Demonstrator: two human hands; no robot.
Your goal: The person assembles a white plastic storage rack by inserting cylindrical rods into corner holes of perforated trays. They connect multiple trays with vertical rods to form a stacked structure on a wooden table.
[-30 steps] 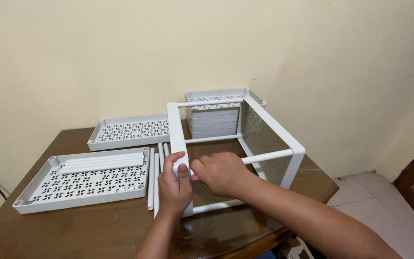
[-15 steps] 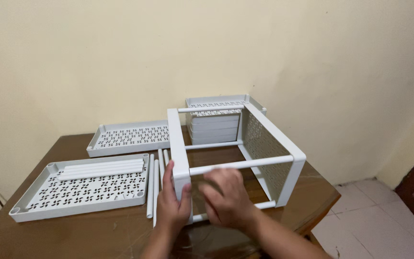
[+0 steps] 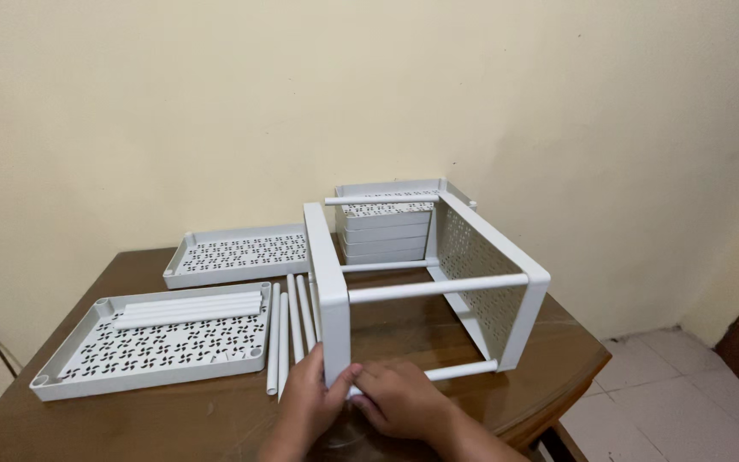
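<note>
A white plastic rack frame (image 3: 489,274) lies on its side on the brown wooden table (image 3: 173,419), two perforated shelves joined by white tubes. My left hand (image 3: 308,402) clasps the bottom corner of the near shelf panel (image 3: 328,274). My right hand (image 3: 404,402) grips the lower front tube (image 3: 464,370) where it meets that panel's corner. Both hands sit low at the frame's front near the table's edge.
A perforated white tray (image 3: 156,346) with loose tubes in it lies at the left. Another tray (image 3: 241,254) lies behind it. Several loose white tubes (image 3: 288,329) lie beside the frame. A stack of trays (image 3: 387,231) stands against the cream wall.
Both hands have slid down from the upper front tube to the lower front corner of the frame. The view has shifted slightly, and the frame sits a little lower and to the right.
</note>
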